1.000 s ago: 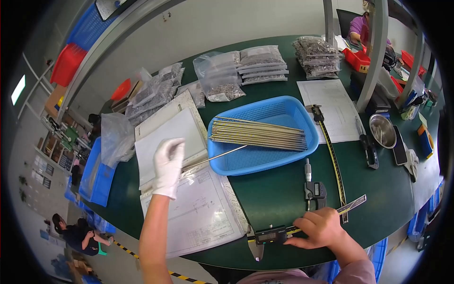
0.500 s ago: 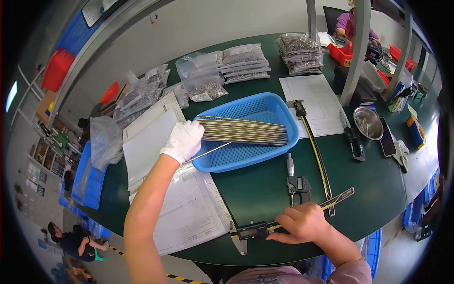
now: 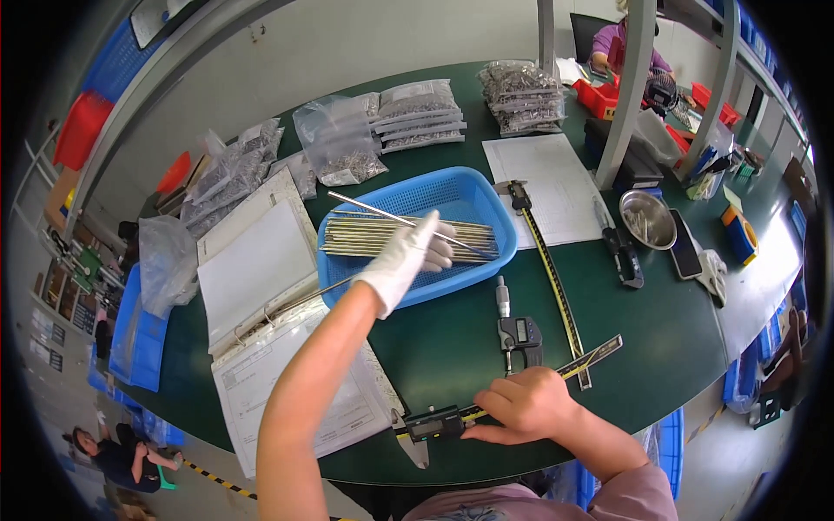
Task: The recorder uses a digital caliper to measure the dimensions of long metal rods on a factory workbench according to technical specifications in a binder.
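Observation:
My left hand [image 3: 407, 259], in a white glove, is over the blue perforated basket [image 3: 417, 293]. Its fingers are closed around a thin metal rod [image 3: 369, 207], which slants over the basket from upper left to lower right. Beneath it several similar rods [image 3: 352, 236] lie side by side in the basket. My bare right hand [image 3: 526, 406] grips the beam of a digital caliper [image 3: 436, 423] near the table's front edge, its jaws toward the left. A digital micrometer [image 3: 521, 332] lies between the basket and that hand.
An open ring binder [image 3: 261, 260] lies at the left. Bags of small metal parts [image 3: 421, 108] line the back. Right of the basket lie a second caliper [image 3: 547, 252], a drawing sheet [image 3: 556, 195], another micrometer [image 3: 621, 256], a metal bowl [image 3: 647, 220] and a phone [image 3: 685, 243].
My left hand has moved right from the basket's left end, and a rod now slants above the others. My right hand still holds the caliper. The whole view has shifted slightly.

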`<state>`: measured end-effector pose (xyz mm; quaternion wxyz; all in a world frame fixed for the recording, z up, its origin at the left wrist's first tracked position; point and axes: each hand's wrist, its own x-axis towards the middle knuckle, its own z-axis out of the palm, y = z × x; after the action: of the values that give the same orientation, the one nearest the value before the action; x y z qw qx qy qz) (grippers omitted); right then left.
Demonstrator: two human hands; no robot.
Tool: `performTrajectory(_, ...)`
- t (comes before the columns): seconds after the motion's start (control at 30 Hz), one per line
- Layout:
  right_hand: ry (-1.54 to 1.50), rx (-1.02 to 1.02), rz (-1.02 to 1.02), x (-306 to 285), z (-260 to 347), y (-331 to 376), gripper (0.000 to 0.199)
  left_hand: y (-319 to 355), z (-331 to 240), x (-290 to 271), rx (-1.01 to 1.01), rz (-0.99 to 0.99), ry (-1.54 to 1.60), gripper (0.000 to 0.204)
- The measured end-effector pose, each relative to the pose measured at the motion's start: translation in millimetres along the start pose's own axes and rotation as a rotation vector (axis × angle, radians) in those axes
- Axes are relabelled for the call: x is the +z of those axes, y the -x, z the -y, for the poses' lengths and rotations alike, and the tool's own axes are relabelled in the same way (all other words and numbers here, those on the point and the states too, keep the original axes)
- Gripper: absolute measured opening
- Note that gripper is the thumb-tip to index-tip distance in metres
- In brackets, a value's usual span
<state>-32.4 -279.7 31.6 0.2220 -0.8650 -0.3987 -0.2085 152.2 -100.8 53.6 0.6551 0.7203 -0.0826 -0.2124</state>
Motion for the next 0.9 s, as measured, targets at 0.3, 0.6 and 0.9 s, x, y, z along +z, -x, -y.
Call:
performTrajectory(0.3, 0.019, 0.101, -0.084, -13, -4, 5, 0.036, 41, -8, -2, 0.137, -0.065, 0.25, 0.047)
performTrajectory(0.6, 0.034, 0.133, -0.075, -24, -12, 2, 0.043, 178, 59, 15, 0.204, -0.282, 0.548, 0.043)
performTrajectory(0.9, 0.05, 0.141, 0.012, -12, -10, 1, 0.044, 189, 72, 20, 0.146, -0.311, 0.69, 0.04)
